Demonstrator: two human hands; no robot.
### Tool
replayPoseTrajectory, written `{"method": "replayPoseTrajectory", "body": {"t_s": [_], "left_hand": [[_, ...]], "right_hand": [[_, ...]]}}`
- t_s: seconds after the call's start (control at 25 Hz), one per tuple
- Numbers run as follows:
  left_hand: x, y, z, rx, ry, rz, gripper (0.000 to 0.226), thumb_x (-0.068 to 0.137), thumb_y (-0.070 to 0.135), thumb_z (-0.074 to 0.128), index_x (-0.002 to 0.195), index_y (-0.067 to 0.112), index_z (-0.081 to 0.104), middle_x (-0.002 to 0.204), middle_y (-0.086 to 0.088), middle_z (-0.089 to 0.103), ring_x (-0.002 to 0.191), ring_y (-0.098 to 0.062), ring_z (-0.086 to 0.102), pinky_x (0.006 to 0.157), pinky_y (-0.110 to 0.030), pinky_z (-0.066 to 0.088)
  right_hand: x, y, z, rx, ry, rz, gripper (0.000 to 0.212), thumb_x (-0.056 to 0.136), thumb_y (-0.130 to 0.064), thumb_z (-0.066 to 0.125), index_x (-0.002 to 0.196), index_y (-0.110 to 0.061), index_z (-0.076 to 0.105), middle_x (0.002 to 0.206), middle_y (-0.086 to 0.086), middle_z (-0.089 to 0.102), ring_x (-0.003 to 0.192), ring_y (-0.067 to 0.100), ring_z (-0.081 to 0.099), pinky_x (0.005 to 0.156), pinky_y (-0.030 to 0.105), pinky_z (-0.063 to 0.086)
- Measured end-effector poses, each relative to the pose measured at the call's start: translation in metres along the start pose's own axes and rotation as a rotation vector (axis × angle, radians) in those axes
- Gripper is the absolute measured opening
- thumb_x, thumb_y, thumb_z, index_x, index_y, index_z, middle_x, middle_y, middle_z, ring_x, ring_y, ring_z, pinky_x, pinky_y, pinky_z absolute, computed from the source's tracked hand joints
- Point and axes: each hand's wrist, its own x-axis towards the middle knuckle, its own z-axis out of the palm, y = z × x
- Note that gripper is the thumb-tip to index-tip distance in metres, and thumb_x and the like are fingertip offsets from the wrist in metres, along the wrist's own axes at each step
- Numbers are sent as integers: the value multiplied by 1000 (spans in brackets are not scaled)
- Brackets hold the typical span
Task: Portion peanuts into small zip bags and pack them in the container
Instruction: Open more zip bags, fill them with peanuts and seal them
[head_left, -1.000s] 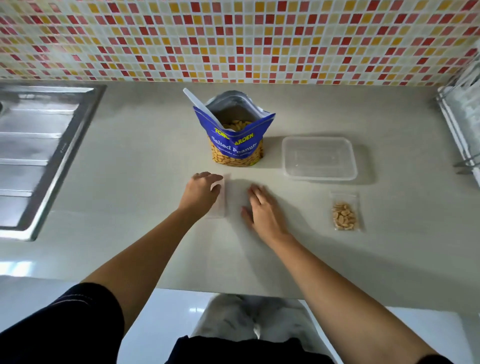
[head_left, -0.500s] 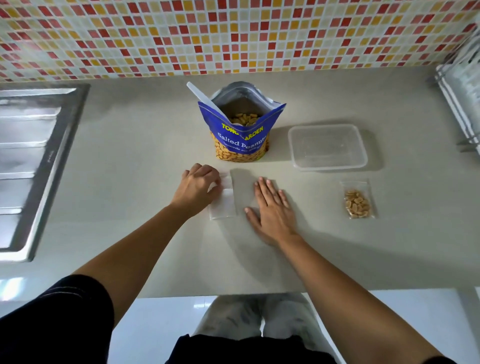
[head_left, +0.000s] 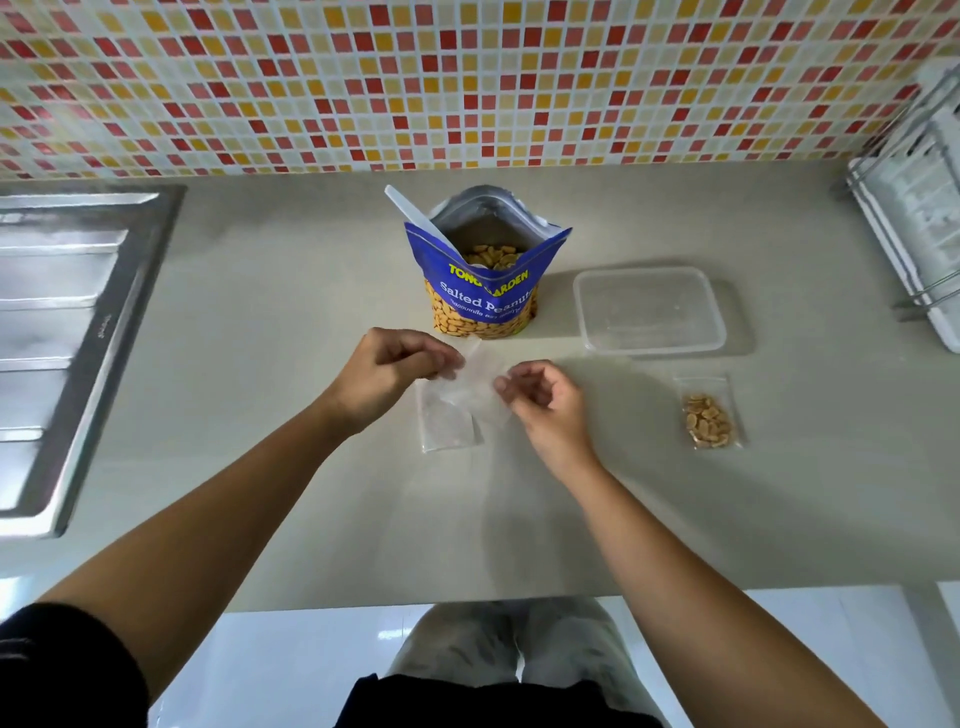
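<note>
Pinching one empty zip bag (head_left: 475, 376) between both hands: left hand (head_left: 387, 371) gripping its upper left edge, right hand (head_left: 545, 397) gripping right edge, bag lifting off counter (head_left: 291, 415). Another empty zip bag (head_left: 447, 426) lying flat beneath. One filled zip bag (head_left: 707, 413), holding peanuts, lying right. One clear container (head_left: 649, 310) sitting empty behind it. One open peanut pouch (head_left: 483, 278) standing upright, white scoop handle (head_left: 410, 213) sticking out.
</note>
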Motion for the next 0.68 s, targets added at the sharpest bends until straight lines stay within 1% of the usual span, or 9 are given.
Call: {"method": "replayPoseTrajectory", "body": {"t_s": [0.08, 0.16, 0.24, 0.36, 0.44, 0.48, 0.56, 0.6, 0.68], "left_hand": [[-1, 20, -3, 153, 71, 107, 19, 85, -2, 57, 90, 8, 73, 77, 5, 72, 74, -1, 64, 73, -13, 51], [1, 40, -7, 333, 182, 227, 16, 81, 3, 65, 91, 11, 75, 80, 6, 71, 71, 7, 63, 72, -8, 48], [4, 54, -12, 371, 230, 253, 13, 80, 10, 70, 91, 13, 76, 82, 7, 71, 70, 9, 62, 72, -9, 49], [8, 75, -13, 333, 292, 256, 13, 80, 10, 70, 92, 15, 70, 79, 2, 74, 70, -3, 67, 76, -25, 55], [12, 90, -15, 302, 321, 245, 19, 81, 7, 66, 96, 18, 61, 77, 3, 72, 72, -7, 68, 76, -29, 57], [14, 97, -16, 296, 330, 244, 22, 82, 6, 64, 99, 19, 61, 78, 1, 72, 74, -11, 68, 77, -31, 57], [20, 107, -20, 321, 334, 239, 20, 82, 6, 62, 99, 16, 68, 82, -3, 71, 78, -17, 68, 78, -35, 57], [22, 111, -22, 335, 334, 234, 19, 82, 8, 61, 97, 15, 70, 83, -3, 71, 79, -18, 68, 78, -35, 57], [27, 117, -23, 344, 370, 224, 15, 81, 10, 62, 92, 15, 72, 82, -2, 72, 79, -18, 67, 76, -34, 55]], "right_hand": [[11, -21, -2, 154, 26, 4, 20, 79, 1, 69, 81, -16, 58, 66, -8, 66, 62, -2, 59, 64, 12, 48], [20, -44, -6, 215, -6, -38, 23, 80, 5, 65, 87, -16, 59, 63, -8, 68, 61, -2, 60, 63, 13, 50], [25, -67, -9, 235, -56, -105, 26, 82, 6, 61, 94, -16, 59, 66, -7, 70, 65, 0, 63, 67, 14, 51], [31, -97, -13, 211, -87, -193, 30, 84, 2, 62, 103, -20, 57, 72, -6, 71, 70, 2, 65, 71, 16, 51], [33, -112, -13, 188, -95, -219, 35, 81, 0, 65, 106, -22, 56, 80, -6, 70, 76, 1, 65, 75, 18, 49], [35, -118, -13, 169, -100, -227, 38, 79, 1, 66, 107, -22, 55, 83, -7, 69, 78, 1, 64, 77, 19, 49], [40, -128, -13, 140, -101, -235, 41, 78, 3, 67, 107, -23, 54, 76, -11, 68, 74, -1, 63, 74, 18, 49], [43, -135, -14, 134, -98, -243, 41, 79, 3, 67, 107, -24, 54, 71, -12, 68, 71, -1, 63, 73, 18, 49], [48, -147, -16, 165, -113, -247, 40, 80, 2, 66, 107, -26, 54, 69, -10, 68, 72, 2, 65, 71, 21, 51]]}}
